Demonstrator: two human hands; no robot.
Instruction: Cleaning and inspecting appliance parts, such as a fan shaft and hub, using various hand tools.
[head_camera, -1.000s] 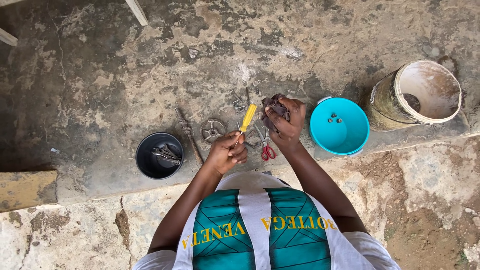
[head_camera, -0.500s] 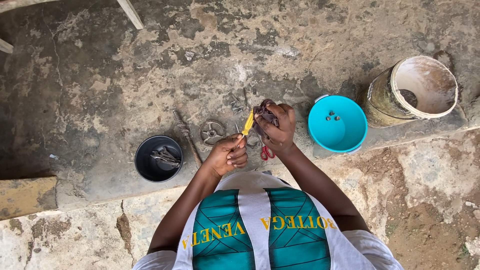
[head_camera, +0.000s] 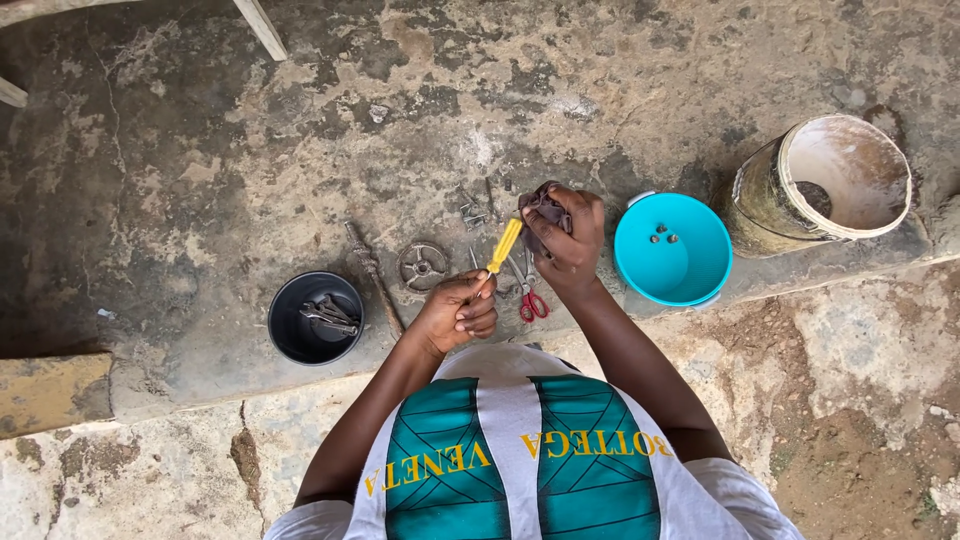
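Yellow screwdriver (head_camera: 504, 246) unmoved, right hand (head_camera: 565, 240) steady

Bare concrete floor (head_camera: 250, 150) lies open ahead of both hands and far to the left, while the black bowl (head_camera: 313, 318), rod (head_camera: 372, 275) and round metal disc (head_camera: 423, 265) crowd the left hand's (head_camera: 458, 312) left side, and the blue bowl (head_camera: 672, 248) with the white bucket (head_camera: 825, 185) blocks the right hand's (head_camera: 565, 237) right.

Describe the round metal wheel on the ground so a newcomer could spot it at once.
Start at the black bowl of tools left of the person's hands. Just right of it lies a rusty rod, and right of that the wheel, flat on the concrete. It is the only round, spoked grey piece there.
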